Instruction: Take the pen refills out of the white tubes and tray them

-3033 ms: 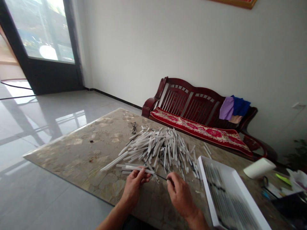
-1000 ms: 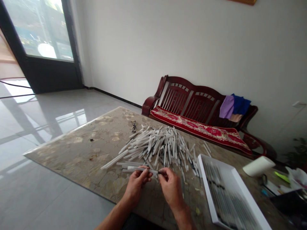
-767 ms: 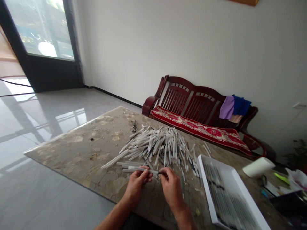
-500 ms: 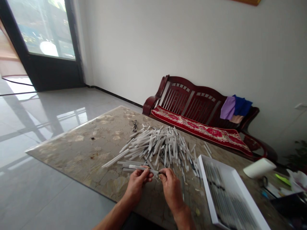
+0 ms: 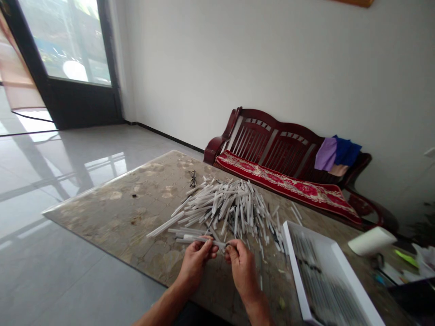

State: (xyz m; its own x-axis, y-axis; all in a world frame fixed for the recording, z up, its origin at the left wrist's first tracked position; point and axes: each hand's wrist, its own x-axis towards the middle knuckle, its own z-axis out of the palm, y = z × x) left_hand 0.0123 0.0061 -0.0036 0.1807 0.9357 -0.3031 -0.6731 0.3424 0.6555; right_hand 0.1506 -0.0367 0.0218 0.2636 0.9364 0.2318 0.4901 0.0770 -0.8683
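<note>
My left hand (image 5: 195,260) is closed around thin, translucent white tubes (image 5: 196,238) that stick out to its left, over the near side of the table. My right hand (image 5: 243,267) pinches the right end of one tube, where a small dark part shows between the fingertips. What that dark part is, I cannot make out. Just beyond both hands spreads a large heap of similar white tubes (image 5: 217,203), with some dark pieces mixed in. On the right, a white box (image 5: 296,278) holds rows of thin grey sticks (image 5: 335,290) with dark ends, somewhat blurred.
The patterned table (image 5: 112,217) reaches to the left and away from me. Black-framed glasses (image 5: 192,178) lie behind the heap. Past the box are a white roll (image 5: 372,241) and clutter. A dark red wooden bench (image 5: 268,131) with a red cushion stands behind the table.
The view has shifted slightly, so the scene sits a little further right. My right fingertips now cover more of the dark end. My left hand keeps its grip.
</note>
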